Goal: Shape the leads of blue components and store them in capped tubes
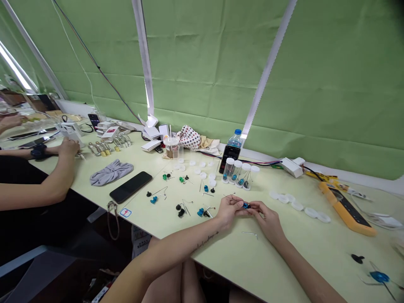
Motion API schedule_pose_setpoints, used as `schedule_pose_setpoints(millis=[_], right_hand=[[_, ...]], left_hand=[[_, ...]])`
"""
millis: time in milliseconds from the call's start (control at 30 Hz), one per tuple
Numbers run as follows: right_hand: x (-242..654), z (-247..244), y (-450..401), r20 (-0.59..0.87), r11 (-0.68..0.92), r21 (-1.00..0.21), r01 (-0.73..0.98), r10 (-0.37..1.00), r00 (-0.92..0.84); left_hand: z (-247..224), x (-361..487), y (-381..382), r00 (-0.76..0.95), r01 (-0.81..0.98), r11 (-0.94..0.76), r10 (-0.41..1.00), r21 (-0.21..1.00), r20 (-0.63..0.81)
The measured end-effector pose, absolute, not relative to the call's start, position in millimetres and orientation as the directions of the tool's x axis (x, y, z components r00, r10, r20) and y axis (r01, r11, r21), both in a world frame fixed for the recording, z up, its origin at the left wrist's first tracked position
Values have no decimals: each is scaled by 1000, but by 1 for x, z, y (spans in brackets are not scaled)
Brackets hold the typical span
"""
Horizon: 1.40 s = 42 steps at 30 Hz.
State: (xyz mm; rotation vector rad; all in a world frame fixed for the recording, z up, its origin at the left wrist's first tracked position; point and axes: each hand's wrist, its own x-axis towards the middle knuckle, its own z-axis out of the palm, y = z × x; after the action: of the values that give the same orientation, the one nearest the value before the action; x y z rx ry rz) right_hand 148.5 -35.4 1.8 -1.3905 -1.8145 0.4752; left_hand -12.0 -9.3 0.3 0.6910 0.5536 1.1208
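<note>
Over the table, my left hand (229, 210) and my right hand (267, 219) meet at a small blue and black part (245, 205), gripped by the fingers of both. Its exact kind is too small to make out. Just below my hands lies a thin bent metal wire or key (251, 233). Left of them sit loose sets of parts: a blue piece (200, 212), a black piece (181, 212), another blue piece (153, 200) and a green piece (182, 179), with black caps and bent wires beside them. Behind stand several clear tubes (236, 171) with white lids, holding blue parts.
A phone showing a timer (229, 155) leans by a water bottle (235, 139). White caps (296, 205) and an orange power strip (347, 208) lie on the right. A black phone (131, 187) and grey cloth (111, 172) are left, near a co-worker's hand (68, 147).
</note>
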Motion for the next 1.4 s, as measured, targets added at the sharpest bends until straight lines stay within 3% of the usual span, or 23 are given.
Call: schedule_pose_setpoints(millis=[533, 1167, 1400], right_hand=[[148, 1, -35, 412, 405, -633, 660, 898, -156], [146, 4, -37, 354, 352, -696, 626, 926, -128], [147, 3, -36, 412, 386, -683, 620, 905, -109]], left_hand=[[-6, -11, -7, 324, -616, 264, 944, 742, -67], [1, -12, -11, 318, -612, 259, 946, 747, -68], [9, -10, -17, 246, -637, 178, 969, 750, -21]])
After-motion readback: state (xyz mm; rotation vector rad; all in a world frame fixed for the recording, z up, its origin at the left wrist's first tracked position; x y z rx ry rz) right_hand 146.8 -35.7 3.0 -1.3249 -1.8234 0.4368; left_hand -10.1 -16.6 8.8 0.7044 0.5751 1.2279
